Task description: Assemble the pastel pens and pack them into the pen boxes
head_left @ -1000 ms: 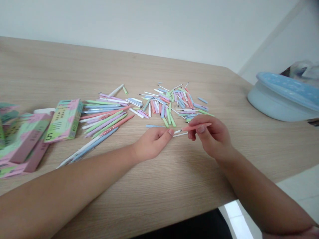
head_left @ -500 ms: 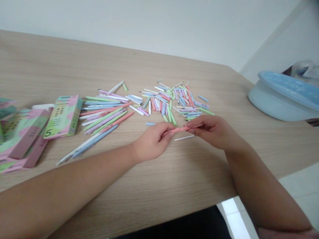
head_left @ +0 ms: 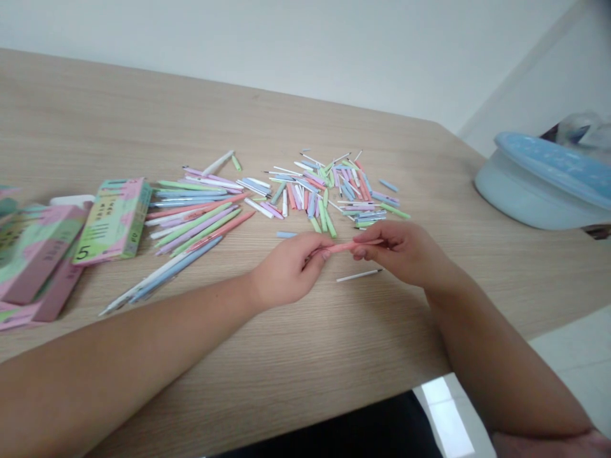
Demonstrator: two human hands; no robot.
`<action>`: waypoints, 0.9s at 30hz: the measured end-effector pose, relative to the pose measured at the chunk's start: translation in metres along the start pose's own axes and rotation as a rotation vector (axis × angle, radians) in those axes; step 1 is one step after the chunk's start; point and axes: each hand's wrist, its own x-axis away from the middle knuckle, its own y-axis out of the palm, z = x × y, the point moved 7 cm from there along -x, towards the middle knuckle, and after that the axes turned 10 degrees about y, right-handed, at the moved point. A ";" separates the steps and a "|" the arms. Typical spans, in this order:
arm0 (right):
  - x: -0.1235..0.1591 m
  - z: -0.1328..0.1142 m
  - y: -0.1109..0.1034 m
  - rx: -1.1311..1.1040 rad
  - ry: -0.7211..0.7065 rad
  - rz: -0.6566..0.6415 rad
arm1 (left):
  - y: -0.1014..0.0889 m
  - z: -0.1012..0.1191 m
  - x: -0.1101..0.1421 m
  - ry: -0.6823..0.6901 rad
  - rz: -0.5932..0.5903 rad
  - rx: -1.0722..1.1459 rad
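My left hand [head_left: 289,267] and my right hand [head_left: 403,251] each pinch one end of a pink pen [head_left: 344,246], held level just above the wooden table [head_left: 286,356]. A thin white refill [head_left: 359,275] lies on the table right below the pen, touching neither hand. Behind the hands spreads a heap of pastel pen parts [head_left: 329,191]: caps, barrels and refills in pink, green, blue and purple. To its left lies a row of whole pens [head_left: 195,222].
Several pink and green pen boxes [head_left: 112,219] lie at the table's left side. A pale blue round tub with a lid [head_left: 544,184] stands past the table's right corner. The table's near edge runs just below my forearms, with white floor [head_left: 573,362] beyond.
My hands came together: the pink barrel in my right hand now joins the piece in my left as one pen. The white refill has dropped free onto the table.
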 end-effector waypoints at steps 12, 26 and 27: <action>0.002 -0.021 -0.004 0.367 -0.152 0.118 | 0.003 0.000 -0.001 -0.008 -0.047 -0.085; -0.001 -0.010 -0.005 0.467 0.018 0.086 | 0.001 -0.008 -0.002 -0.081 -0.028 -0.091; 0.002 -0.014 -0.010 0.477 0.014 0.132 | 0.001 -0.009 -0.002 -0.094 -0.022 -0.089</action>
